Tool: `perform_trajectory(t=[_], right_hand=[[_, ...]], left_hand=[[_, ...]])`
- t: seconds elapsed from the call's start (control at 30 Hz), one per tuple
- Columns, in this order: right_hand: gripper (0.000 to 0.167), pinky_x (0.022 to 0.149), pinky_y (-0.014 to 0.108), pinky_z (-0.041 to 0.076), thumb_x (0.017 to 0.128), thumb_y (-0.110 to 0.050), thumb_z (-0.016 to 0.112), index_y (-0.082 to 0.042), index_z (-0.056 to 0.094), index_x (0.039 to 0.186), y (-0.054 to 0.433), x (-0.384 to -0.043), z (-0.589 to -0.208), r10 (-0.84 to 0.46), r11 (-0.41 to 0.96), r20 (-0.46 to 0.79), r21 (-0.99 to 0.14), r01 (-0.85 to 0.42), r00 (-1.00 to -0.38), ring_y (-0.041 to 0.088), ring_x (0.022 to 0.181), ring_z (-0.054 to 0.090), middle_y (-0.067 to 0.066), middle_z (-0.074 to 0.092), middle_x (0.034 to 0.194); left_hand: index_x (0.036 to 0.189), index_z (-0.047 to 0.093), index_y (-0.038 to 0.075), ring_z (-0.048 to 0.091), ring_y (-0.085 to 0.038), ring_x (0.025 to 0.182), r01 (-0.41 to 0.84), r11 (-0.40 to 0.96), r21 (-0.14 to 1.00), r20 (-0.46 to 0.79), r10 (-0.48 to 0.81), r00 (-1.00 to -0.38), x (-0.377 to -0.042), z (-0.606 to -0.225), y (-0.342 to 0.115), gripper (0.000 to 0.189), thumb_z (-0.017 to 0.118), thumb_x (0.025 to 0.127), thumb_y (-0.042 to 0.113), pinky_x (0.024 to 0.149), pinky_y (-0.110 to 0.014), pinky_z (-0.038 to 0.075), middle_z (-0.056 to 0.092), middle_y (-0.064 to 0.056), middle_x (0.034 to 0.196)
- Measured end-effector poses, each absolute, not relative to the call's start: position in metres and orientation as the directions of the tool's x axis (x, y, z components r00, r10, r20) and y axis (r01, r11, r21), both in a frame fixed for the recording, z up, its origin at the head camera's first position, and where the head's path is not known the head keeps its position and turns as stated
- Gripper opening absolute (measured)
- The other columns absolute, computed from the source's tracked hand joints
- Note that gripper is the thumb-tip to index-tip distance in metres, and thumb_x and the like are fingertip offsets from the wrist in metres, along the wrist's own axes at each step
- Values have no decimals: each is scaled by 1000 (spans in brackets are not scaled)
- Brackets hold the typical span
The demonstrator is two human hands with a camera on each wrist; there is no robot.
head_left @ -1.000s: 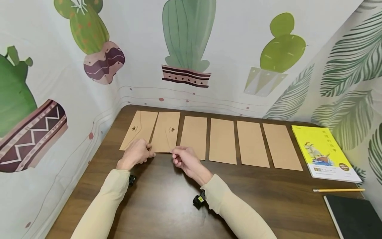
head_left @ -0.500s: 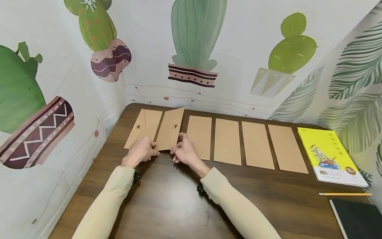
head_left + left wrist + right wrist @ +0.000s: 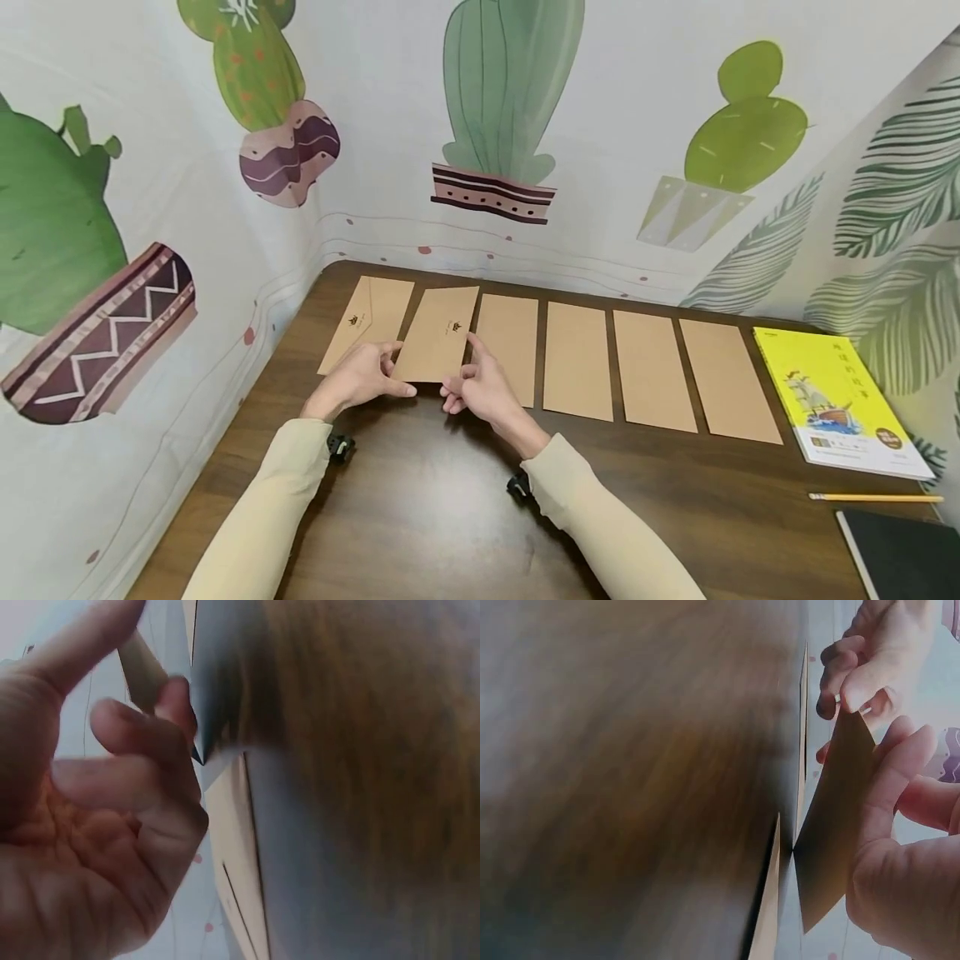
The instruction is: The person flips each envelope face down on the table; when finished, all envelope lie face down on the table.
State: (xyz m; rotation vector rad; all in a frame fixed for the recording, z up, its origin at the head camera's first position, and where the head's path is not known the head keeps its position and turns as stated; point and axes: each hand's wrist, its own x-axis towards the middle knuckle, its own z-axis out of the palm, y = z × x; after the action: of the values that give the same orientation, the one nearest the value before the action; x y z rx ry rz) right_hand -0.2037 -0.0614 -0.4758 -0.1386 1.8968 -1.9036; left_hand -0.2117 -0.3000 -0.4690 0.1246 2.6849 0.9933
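A brown kraft envelope with a small black crown print tilts up from the desk, its near edge raised over a dark shadow. My left hand pinches its near left corner, which also shows in the right wrist view. At the near right side my right hand holds it, the index finger along the edge. In the right wrist view the envelope's shaded underside spans between both hands. Another crown-printed envelope lies flap side up, partly behind my left hand.
Several plain-faced envelopes lie in a row to the right. Beyond them are a yellow-and-white book, a pencil and a black notebook. A cactus-patterned cloth wall borders the wooden desk.
The second envelope from the left has gone from lying flat to being tilted up at its near side. My right hand has shifted along its right edge; the head view has moved slightly.
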Motion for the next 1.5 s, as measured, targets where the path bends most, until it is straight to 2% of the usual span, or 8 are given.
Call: perform_trajectory(t=[0.3,0.67,0.87,1.0,1.1,1.2,1.33,1.5], right_hand=[[99,59,29,63,101,6,67,-10,4,176,-44,-201,-471,-359,133,-215,-975,178,-908,16,57,71,11,72,81],[99,57,36,64,97,2,65,-7,5,176,-52,-197,-447,-387,377,-111,-925,-47,-915,15,53,68,11,72,80],[97,55,28,57,100,-7,71,-2,10,175,-68,-192,-437,-388,503,-37,-846,-178,-921,10,51,66,5,74,76],[95,60,24,55,101,-13,74,-1,14,174,-76,-193,-438,-410,545,-13,-805,-234,-912,7,54,67,2,78,78],[94,59,26,57,101,-14,74,-3,16,174,-80,-194,-441,-439,540,-6,-801,-258,-899,9,54,69,3,78,80],[87,59,29,57,102,-18,75,-3,26,172,-83,-198,-458,-462,564,7,-770,-300,-887,10,57,69,4,78,81],[81,57,27,54,102,-19,75,4,32,167,-85,-199,-467,-465,643,-108,-724,-251,-879,11,56,68,1,74,73],[70,54,27,57,104,-14,74,10,40,160,-87,-197,-467,-416,689,-283,-718,-96,-864,15,54,72,5,71,68]], left_hand=[[159,46,-10,56,-13,73,8,720,694,-243,245,-939,-212,-472,-284,94,93,88,30,72,-27,47,67,-3,82],[162,50,4,57,-10,68,78,705,705,-271,369,-889,-213,-475,-275,83,88,92,27,64,-26,46,67,-1,77],[165,46,7,65,-19,78,81,554,829,-253,500,-828,-215,-466,-289,59,64,110,15,59,-27,54,62,-25,129],[166,43,6,74,-32,100,8,412,911,-196,450,-871,-213,-455,-292,51,47,118,22,68,-34,64,51,-36,155],[167,42,6,76,-29,102,3,383,924,-157,386,-909,-208,-442,-287,55,49,118,29,70,-41,67,59,-35,150],[166,43,6,77,-25,85,25,450,892,-137,325,-936,-201,-433,-280,58,58,114,28,69,-49,67,68,-31,138],[162,48,0,77,-30,70,11,545,838,-127,213,-969,-193,-427,-274,56,64,110,15,67,-55,66,75,-27,123],[154,55,-8,74,-17,62,-35,607,794,-112,89,-990,-190,-429,-278,48,61,108,4,67,-50,67,78,-25,107]])
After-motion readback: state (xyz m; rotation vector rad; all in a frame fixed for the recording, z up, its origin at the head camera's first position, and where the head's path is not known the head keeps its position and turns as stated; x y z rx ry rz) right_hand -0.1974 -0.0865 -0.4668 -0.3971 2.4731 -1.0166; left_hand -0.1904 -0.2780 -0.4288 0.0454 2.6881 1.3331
